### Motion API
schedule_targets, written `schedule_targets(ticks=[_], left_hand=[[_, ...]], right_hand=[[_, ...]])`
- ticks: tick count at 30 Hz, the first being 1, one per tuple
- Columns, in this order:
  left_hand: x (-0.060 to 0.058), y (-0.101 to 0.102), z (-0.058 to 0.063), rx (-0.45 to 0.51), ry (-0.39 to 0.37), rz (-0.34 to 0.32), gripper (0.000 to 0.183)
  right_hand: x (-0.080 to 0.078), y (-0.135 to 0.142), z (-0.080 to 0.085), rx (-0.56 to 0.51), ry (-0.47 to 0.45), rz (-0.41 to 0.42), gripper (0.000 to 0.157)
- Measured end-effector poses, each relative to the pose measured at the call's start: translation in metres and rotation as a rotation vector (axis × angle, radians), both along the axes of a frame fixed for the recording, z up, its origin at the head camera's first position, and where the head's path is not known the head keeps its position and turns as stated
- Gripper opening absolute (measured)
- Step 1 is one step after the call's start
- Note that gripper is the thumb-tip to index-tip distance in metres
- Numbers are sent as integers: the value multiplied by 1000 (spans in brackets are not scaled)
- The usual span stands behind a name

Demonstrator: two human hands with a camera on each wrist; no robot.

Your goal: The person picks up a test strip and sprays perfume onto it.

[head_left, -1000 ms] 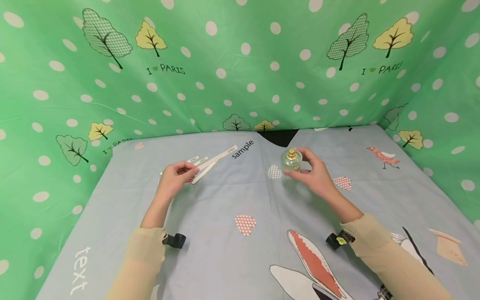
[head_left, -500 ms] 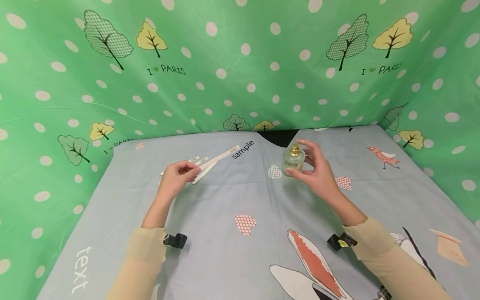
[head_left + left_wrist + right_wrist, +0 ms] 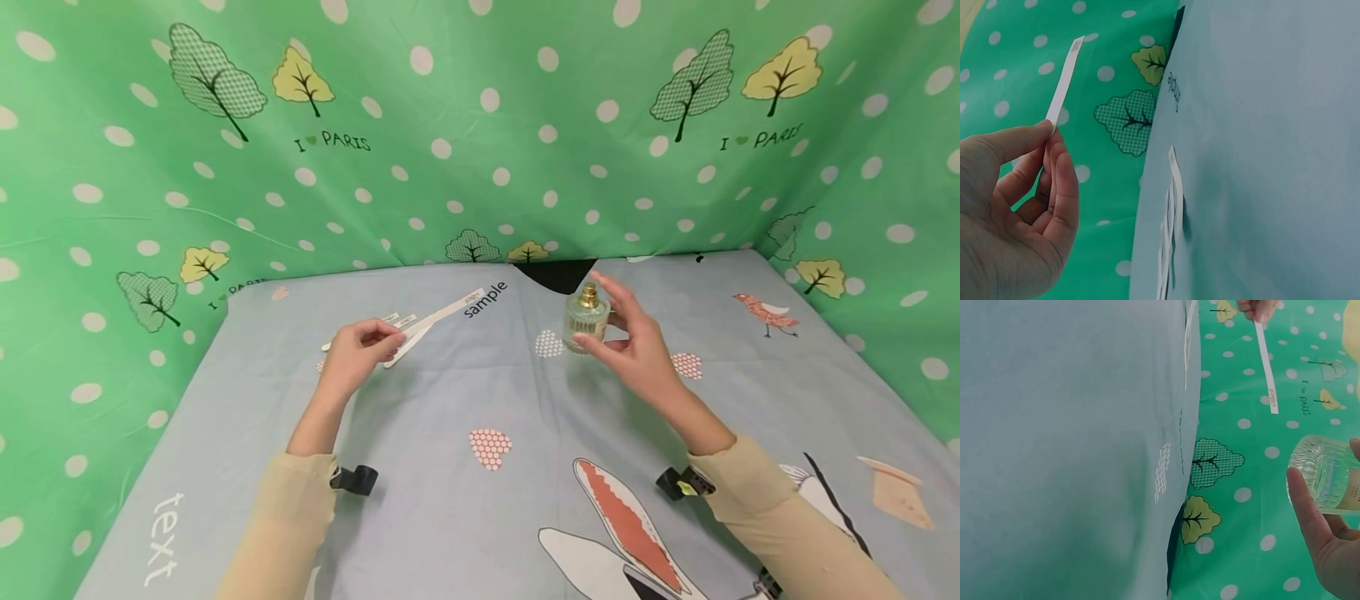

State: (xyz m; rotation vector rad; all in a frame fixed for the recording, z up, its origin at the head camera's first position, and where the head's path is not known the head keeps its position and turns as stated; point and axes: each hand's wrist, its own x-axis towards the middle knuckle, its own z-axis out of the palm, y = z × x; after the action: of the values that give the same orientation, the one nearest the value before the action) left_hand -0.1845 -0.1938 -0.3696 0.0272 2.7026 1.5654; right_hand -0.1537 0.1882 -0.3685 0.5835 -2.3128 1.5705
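Evidently two very different things are in hand above the table, which is spread with a grey-blue printed cloth. The right hand holds a clear, ribbed glass bottle with a gold-coloured metal sprayer neck upright and off the cloth; its grip is clamped round the body, thumb on the near side, fingers on the far side. One raised finger lies near the sprayer top, though whether it touches cannot be told. The bottle should feel heavy for its bulk, rigid, rather slippery and breakable if dropped; the ribbing may help a little. Best hold it round the body, away from the sprayer.

The left hand pinches one end of a slim white paper strip between thumb and fingers, its free end reaching out over the table. That strip is likely almost weightless, springy and easily creased, so a light pinch at the end suits it. More loose white paper strips lie overlapping on the cloth below, probably fiddly to lift singly.
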Motion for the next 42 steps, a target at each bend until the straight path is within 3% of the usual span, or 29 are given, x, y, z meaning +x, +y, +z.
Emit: schedule_targets(ticks=[9,42], left_hand=[[0,6,4,20,6,-11,27],[1,29,12,44,16,-32,22]], right_hand=[[2,-3,3,1,15,3,71],[-5,-19,-5,69,96,43,67]])
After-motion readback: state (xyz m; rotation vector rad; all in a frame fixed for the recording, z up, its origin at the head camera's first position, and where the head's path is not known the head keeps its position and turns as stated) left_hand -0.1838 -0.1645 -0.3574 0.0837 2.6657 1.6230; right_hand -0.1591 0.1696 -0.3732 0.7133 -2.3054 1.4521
